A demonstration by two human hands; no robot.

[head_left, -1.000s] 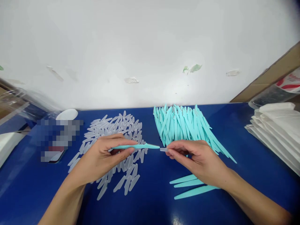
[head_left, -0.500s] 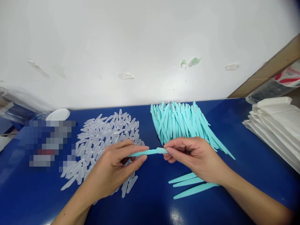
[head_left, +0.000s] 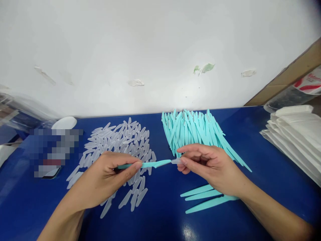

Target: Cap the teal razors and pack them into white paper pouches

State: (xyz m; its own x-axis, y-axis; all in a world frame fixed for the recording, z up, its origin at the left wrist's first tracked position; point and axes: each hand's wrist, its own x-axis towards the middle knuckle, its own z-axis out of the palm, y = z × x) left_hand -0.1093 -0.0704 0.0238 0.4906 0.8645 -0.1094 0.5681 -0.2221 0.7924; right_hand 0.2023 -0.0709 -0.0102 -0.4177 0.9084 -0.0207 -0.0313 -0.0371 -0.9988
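Observation:
A turquoise eyebrow razor (head_left: 150, 164) is pinched between the thumb and fingers of my left hand (head_left: 107, 179). Its blade end points right. My right hand (head_left: 209, 167) grips a small translucent blade cap (head_left: 176, 161), whose left end meets or nearly meets the razor's tip; whether they touch I cannot tell. Under and beyond my left hand spreads a pile of loose translucent caps (head_left: 115, 137). Behind my right hand lies a heap of turquoise razors (head_left: 192, 129). A few more razors (head_left: 204, 206) rest near my right wrist, their right ends partly hidden.
The blue table (head_left: 155, 221) meets a white wall (head_left: 155, 43) at the back. A white round lid-like piece (head_left: 64, 123) and a pixelated patch are at left. White folded packs (head_left: 293, 134), a clear bottle (head_left: 288, 95) and cardboard (head_left: 283, 72) stand at right.
My left hand has drawn the razor leftward, so its blade end no longer overlaps the cap. The notched edge that faced up now faces down. My right hand has barely moved.

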